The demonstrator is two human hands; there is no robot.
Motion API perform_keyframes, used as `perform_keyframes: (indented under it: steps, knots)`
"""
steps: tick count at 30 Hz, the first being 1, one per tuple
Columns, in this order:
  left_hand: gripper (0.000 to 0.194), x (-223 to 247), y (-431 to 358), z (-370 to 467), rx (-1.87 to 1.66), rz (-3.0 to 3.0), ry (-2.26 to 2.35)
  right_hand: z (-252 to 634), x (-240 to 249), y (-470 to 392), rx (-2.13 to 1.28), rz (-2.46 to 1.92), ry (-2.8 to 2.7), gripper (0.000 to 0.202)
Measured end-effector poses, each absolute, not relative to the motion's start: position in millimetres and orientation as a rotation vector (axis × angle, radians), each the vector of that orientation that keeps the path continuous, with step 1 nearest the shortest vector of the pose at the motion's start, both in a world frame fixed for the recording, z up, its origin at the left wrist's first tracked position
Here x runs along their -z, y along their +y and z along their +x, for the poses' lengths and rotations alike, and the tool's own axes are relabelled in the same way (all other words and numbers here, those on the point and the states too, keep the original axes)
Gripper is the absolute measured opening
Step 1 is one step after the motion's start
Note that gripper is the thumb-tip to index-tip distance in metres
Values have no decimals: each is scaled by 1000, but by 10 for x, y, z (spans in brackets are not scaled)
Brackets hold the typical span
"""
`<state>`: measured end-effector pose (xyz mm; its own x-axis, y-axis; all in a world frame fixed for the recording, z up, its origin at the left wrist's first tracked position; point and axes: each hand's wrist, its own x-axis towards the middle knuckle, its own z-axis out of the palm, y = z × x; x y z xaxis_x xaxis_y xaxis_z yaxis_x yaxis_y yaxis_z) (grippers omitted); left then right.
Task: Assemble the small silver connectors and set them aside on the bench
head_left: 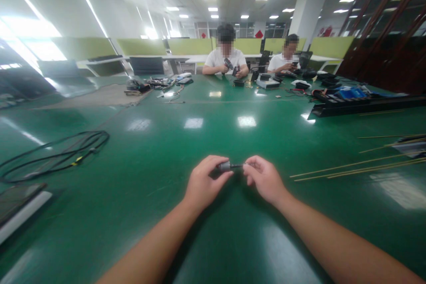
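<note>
Between the fingers and thumb of my left hand [207,181] is a small grey cylinder [225,166], held on its side above the table. A thin dark rod [237,166] sticks out of the cylinder toward the right. My right hand [265,177] pinches the far end of this rod between thumb and fingers, which hide its tip. I cannot make out what kind of part the cylinder and rod form.
A coiled black cable [83,148] lies on the green table [146,222] at left, behind a flat device [23,211]. Several thin yellowish rods [353,166] lie at right, near a long black channel [366,106]. Two people [213,60] sit across, beside scattered electronics [159,82].
</note>
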<state>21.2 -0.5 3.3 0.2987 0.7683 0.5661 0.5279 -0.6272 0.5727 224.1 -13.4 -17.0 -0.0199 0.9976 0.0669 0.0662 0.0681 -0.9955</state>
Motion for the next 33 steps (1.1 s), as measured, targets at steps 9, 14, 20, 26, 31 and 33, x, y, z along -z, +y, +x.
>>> perform_keyframes:
  steps: [9, 14, 20, 26, 31, 33]
  knots:
    - [26, -41, -4, 218, -1232, 2287, 1201, 2242, 139, -134, -1128, -1195, -1284, 20]
    - [26, -53, -4, 221, -1234, 2293, 1208, 2237, 142, -135, -1142, -1192, -1268, 20]
    - [25, -41, 0, 218, -1246, 2279, 1205, 2244, 148, -126, -1133, -1196, -1270, 20]
    - [25, -34, 5, 210, -1245, 2285, 1200, 2243, 149, -127, -1137, -1203, -1258, 23]
    - [25, -48, 5, 211, -1244, 2286, 1200, 2236, 131, -134, -1144, -1199, -1241, 21]
    - [24, -52, 3, 213, -1251, 2280, 1205, 2235, 133, -131, -1151, -1197, -1226, 21]
